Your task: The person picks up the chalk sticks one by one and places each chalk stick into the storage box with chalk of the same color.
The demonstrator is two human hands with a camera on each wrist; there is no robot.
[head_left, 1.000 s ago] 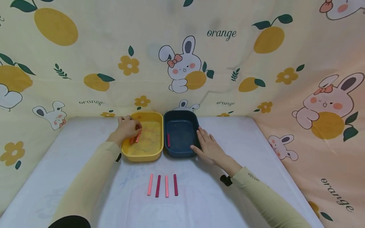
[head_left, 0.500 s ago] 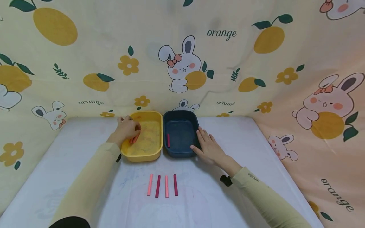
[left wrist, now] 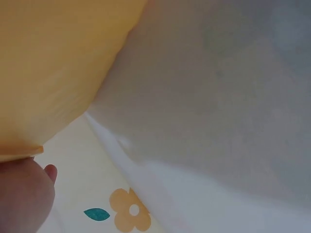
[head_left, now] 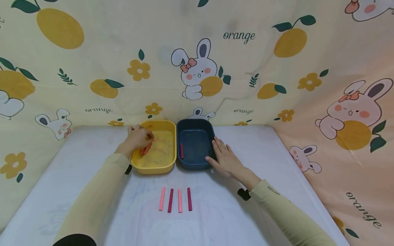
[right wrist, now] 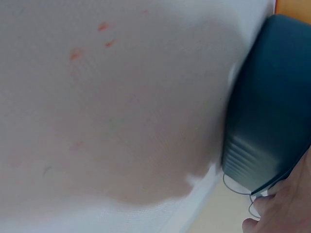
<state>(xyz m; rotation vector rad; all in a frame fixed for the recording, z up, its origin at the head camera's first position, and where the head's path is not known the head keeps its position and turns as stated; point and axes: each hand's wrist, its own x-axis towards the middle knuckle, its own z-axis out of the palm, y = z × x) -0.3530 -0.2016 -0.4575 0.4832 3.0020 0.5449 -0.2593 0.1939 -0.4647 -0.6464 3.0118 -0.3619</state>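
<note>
In the head view my left hand (head_left: 137, 138) reaches over the left wall of a yellow box (head_left: 163, 167). Its thumb and fingers are curled at the upper end of an orange-red crayon (head_left: 148, 149), which slants down beside another orange-red crayon (head_left: 142, 150) inside. The fingertips partly hide the contact. A dark blue box (head_left: 195, 166) stands against the yellow one, with a dark red crayon (head_left: 182, 151) in it. My right hand (head_left: 224, 159) rests straight-fingered against its right wall. The left wrist view catches only part of my left hand (left wrist: 24, 196) and the yellow wall.
Several pink and dark red crayons, such as this pink crayon (head_left: 162, 199) and this dark red crayon (head_left: 189, 199), lie in a row before the boxes. The white tablecloth (head_left: 234, 218) has faint smears. A printed curtain (head_left: 240, 65) rises behind.
The crayon at my left fingertips has been lowered and now lies flatter beside the other in the yellow box. My left hand has shifted only slightly; the right hand stays in place.
</note>
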